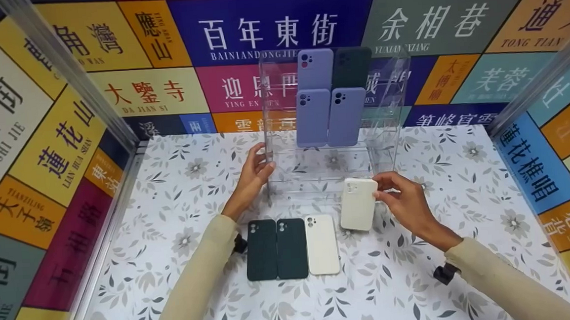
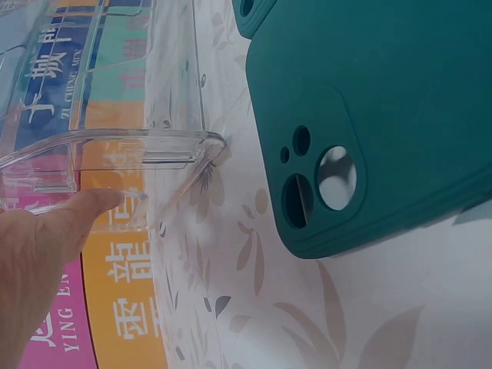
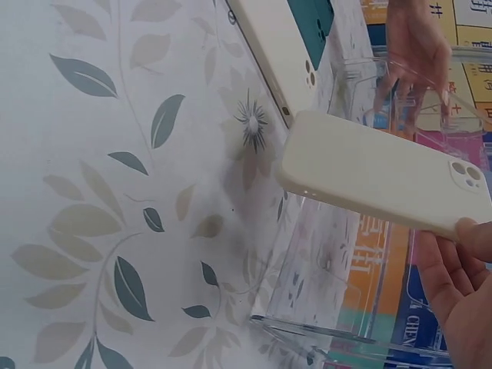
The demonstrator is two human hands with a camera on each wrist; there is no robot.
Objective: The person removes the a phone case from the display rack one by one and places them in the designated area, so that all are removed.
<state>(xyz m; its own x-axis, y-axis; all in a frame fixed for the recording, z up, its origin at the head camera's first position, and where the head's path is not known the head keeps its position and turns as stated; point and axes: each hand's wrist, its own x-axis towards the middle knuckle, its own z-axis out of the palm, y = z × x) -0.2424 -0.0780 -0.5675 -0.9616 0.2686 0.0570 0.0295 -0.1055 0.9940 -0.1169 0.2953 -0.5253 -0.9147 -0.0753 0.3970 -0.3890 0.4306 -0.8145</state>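
My right hand (image 1: 406,199) pinches a cream phone case (image 1: 358,205) by its upper right edge, thumb on the near face. In the right wrist view, that cream case (image 3: 377,173) is tilted, its camera cutouts close to my fingers. My left hand (image 1: 253,174) grips the left side of a clear tiered display rack (image 1: 335,169). The left wrist view has the thumb (image 2: 100,201) along the rack's clear edge. On the rack's upper tiers stand lilac phone cases (image 1: 312,118) and one dark green case (image 1: 352,67).
Two dark green phone cases (image 1: 261,250) and another cream case (image 1: 322,244) lie side by side on the floral tabletop (image 1: 186,240), in front of the rack. Panels with printed signs (image 1: 267,27) enclose the back and both sides.
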